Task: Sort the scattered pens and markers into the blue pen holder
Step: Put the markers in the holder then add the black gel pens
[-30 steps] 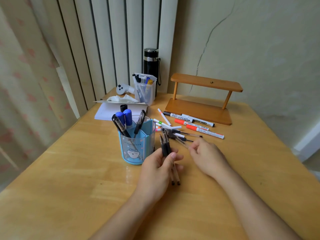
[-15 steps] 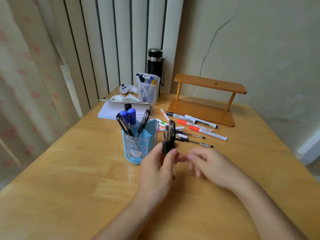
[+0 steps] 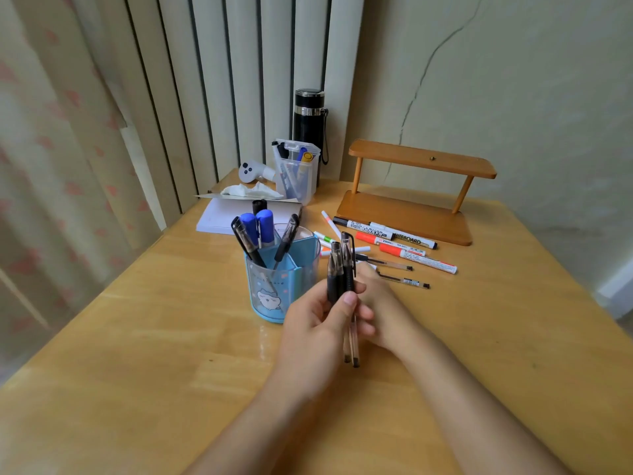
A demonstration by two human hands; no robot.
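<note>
The blue pen holder (image 3: 274,289) stands mid-table with several black pens and blue markers upright in it. My left hand (image 3: 315,330) is shut on two black gel pens (image 3: 337,269), held upright just right of the holder, caps up. My right hand (image 3: 387,310) sits right behind them, fingertips near the pen barrels, holding nothing of its own. Beyond the hands lie scattered whiteboard markers (image 3: 404,236), an orange marker (image 3: 418,257), thin coloured pens (image 3: 330,223) and two clear gel pens (image 3: 404,280).
A wooden two-tier stand (image 3: 411,214) is at the back right. A clear container of pens (image 3: 296,173), a black flask (image 3: 308,121), a white controller (image 3: 250,171), tissue (image 3: 250,192) and a notepad (image 3: 222,217) crowd the back left. Bare wooden table (image 3: 137,337) stretches in front.
My left hand has lifted the two black pens higher and more upright beside the holder. My right hand has drawn in from the scattered pens to the held pens.
</note>
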